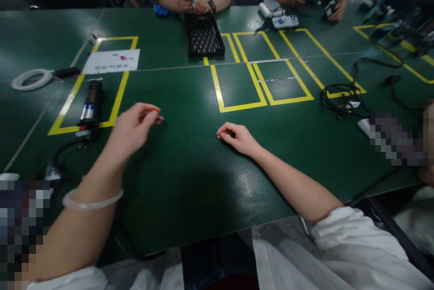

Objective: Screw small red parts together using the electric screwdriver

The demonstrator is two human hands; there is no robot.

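Observation:
My left hand (135,128) is held over the green table (190,181), its fingers pinched together. A small orange-red bit shows at the fingertips, too small to name. A clear bracelet (93,202) circles that wrist. To the left of this hand lies a black cylindrical tool (91,102) with a silver and blue band and a dark cable. My right hand (239,138) is at the middle of the table, fingers curled and tips together, with nothing visible in them. It is nearest to a yellow tape rectangle (242,108).
Across the table, a person holds a dark rod above a black tray (220,50) with rows of small pieces. Another person handles dark objects. A printed sheet (111,60), a white coil (32,80), white devices (285,21) and a black cable bundle (339,100) lie around.

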